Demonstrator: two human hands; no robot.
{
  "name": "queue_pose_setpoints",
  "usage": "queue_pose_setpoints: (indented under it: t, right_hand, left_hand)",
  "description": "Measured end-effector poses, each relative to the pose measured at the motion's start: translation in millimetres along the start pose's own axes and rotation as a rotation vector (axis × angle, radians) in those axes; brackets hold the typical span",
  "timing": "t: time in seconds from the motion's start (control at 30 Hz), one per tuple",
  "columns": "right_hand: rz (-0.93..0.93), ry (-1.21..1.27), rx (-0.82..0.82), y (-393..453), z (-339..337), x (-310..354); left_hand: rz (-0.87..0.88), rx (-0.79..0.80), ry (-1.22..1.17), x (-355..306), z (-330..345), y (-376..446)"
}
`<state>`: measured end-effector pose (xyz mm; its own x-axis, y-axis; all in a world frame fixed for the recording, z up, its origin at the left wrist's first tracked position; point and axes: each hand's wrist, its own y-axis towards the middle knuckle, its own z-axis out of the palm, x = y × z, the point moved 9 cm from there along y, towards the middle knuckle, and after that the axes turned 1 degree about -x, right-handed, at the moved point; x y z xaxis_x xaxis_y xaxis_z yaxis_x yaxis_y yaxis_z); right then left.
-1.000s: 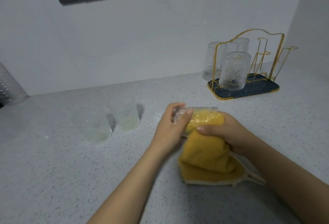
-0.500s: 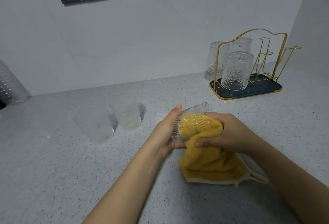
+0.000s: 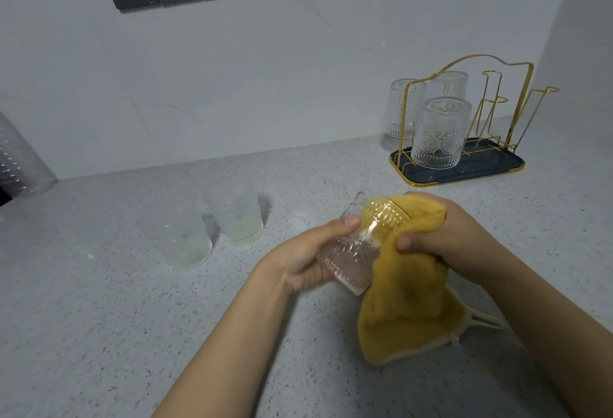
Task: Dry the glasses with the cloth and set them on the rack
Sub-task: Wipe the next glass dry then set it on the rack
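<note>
At the centre of the speckled counter [image 3: 99,318], the left hand [image 3: 308,251] grips a ribbed glass [image 3: 351,251], tilted with its mouth toward 1 o'clock. The right hand [image 3: 441,235] is closed around a yellow cloth [image 3: 408,301], part of it stuffed into the glass. Two more glasses [image 3: 205,225] stand upright at 10 o'clock. The gold rack [image 3: 464,125] at 2 o'clock bears three inverted glasses [image 3: 438,132].

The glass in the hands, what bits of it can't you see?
Head view:
- Inside of the held glass: the yellow cloth is stuffed in its mouth.
- Its far side: covered by the left hand.
- The right hand fingertips: buried in cloth.
- Whether it is dry: too blurred to tell.
</note>
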<state>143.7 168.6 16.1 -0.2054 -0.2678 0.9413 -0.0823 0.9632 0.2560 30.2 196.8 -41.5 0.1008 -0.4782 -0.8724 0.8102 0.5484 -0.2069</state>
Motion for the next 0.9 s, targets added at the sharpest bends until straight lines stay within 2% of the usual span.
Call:
queue_pose_setpoints:
  t: [0.07, 0.17, 0.27, 0.4, 0.5, 0.6, 0.73, 0.9]
  right_hand:
    - [-0.021, 0.119, -0.149, 3, -11, -1]
    - [-0.01, 0.305, -0.364, 2, -25, -8]
    - [0.111, 0.494, -0.463, -2, -23, -25]
    - [0.392, 0.67, -0.411, -2, 4, -59]
    - [0.541, 0.767, -0.22, -3, 37, -66]
    - [0.532, 0.915, -0.085, -2, 58, -57]
    - [0.536, 1.019, -0.11, 1, 56, -58]
    - [0.485, 0.937, -0.147, 2, 52, -63]
  left_hand:
    - [0.062, -0.048, -0.048, -6, -1, 1]
    - [0.114, -0.225, -0.096, -9, -16, 3]
    - [0.2, -0.308, -0.217, -16, -24, 5]
    - [0.407, -0.416, -0.32, -32, -31, -2]
    - [0.512, -0.507, -0.244, -33, -40, -4]
    - [0.56, -0.604, -0.113, -29, -46, -4]
    - [0.572, -0.643, 0.083, -23, -37, -1]
    - [0.602, -0.651, 0.074, -18, -29, -1]
